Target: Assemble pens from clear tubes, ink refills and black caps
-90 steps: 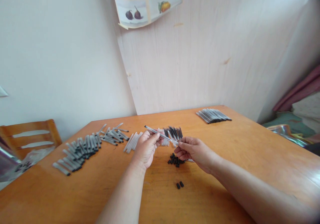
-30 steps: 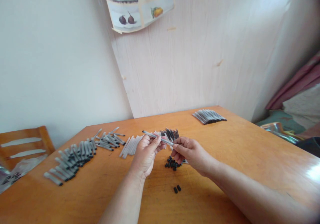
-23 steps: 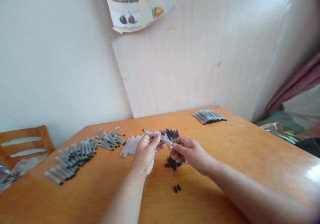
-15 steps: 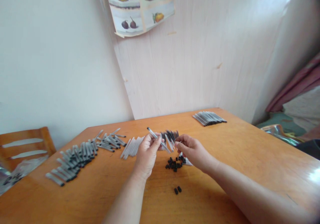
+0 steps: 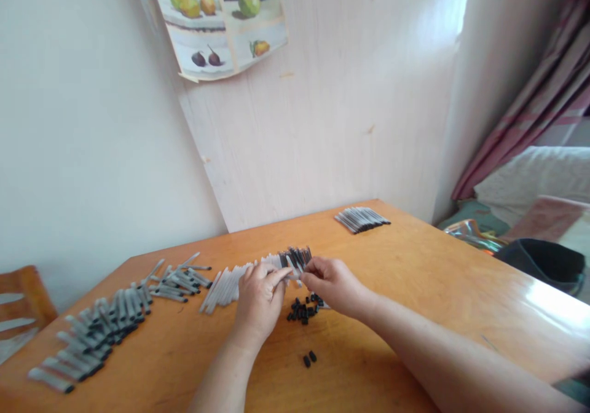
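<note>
My left hand (image 5: 262, 295) is closed around a clear-barrelled pen (image 5: 291, 277), which lies nearly level and points toward my right hand. At the pen's right end, the fingers of my right hand (image 5: 335, 285) are pinched together; what they hold is hidden. Just beyond both hands lie a row of white pen barrels (image 5: 224, 287) and a bunch of thin dark sticks (image 5: 302, 255), perhaps refills. Below them sits a small pile of black caps (image 5: 304, 310), with two loose black caps (image 5: 310, 359) nearer to me.
Many black-ended pens (image 5: 101, 327) spread across the left of the wooden table (image 5: 369, 364), beside a looser heap of pens (image 5: 177, 281). A neat stack of pens (image 5: 362, 219) rests at the far right. A chair (image 5: 27, 296) stands left; a black bin-like container (image 5: 539, 262) is right.
My hands have come together, with the pen turned from steeply slanted to nearly level and its end at my right fingers. The view has swung to the right.
</note>
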Tool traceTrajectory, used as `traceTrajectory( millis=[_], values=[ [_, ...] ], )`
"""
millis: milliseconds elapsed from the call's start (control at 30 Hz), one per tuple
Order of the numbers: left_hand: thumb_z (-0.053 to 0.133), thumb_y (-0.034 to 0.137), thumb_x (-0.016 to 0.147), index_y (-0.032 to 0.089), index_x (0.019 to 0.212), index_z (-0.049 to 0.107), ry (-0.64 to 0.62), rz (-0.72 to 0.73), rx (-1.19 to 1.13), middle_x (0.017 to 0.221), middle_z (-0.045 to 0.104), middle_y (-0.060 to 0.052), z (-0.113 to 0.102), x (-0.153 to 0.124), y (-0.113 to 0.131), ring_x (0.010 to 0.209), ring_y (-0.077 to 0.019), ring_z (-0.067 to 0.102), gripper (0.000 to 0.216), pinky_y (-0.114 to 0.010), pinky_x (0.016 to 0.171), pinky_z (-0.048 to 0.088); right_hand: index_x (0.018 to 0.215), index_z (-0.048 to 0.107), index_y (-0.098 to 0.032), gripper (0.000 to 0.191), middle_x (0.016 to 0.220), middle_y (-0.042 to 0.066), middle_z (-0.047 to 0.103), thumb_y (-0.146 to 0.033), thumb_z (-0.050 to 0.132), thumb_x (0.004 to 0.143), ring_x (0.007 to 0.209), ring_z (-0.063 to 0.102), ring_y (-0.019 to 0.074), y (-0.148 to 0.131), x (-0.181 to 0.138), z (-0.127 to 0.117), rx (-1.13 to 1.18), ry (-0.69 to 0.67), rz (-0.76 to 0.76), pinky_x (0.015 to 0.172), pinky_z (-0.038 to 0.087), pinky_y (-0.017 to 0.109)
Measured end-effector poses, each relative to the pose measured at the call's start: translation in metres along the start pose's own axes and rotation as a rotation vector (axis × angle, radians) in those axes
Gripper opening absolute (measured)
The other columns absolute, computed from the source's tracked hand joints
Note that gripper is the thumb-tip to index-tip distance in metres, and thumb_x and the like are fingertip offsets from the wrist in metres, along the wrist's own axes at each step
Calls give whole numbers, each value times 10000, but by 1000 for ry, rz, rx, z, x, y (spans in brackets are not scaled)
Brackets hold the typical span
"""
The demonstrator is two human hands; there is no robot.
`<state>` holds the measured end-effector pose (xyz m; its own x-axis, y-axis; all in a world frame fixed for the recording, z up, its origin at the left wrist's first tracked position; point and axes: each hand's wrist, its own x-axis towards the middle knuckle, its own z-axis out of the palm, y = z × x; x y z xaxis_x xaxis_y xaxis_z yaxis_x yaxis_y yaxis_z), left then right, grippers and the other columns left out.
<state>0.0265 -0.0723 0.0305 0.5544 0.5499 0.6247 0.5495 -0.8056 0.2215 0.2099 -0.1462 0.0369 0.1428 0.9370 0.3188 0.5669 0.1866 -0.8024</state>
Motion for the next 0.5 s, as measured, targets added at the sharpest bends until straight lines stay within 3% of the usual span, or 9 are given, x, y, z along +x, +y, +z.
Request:
traceTrajectory(
  millis=[133,233,367,500],
  values=[
    [570,203,822,343,1149,673,39,-13,112,1084,635,-63,1,-1,1,1024,-266,536,371,-435,901,398,672,618,-195,172,562,-19,560,-306,563,791,549,483,107,6,3,-1,-80,-20,16,508,295,221],
    [598,184,772,237,1257,578,204,-101,148,1283,542,-118,1,-1,0,1202,-302,466,488,-472,1029,336,667,615,-187,172,573,-11,579,-299,552,782,546,490,108,9,7,-4,-40,42,62,510,307,225],
    [555,163,772,169,1223,529,401,-204,171,1263,537,-157,-2,0,-9,1231,-304,453,452,-485,1071,306,699,623,-178,188,578,-10,576,-327,542,779,531,466,110,11,12,-11,37,116,104,495,305,227],
    [528,165,786,166,1196,525,416,-248,208,1222,556,-158,-2,-1,-18,1198,-306,475,410,-490,1054,321,714,625,-178,197,586,-10,578,-346,543,776,540,470,113,11,14,-17,12,159,92,511,314,228]
  ],
)
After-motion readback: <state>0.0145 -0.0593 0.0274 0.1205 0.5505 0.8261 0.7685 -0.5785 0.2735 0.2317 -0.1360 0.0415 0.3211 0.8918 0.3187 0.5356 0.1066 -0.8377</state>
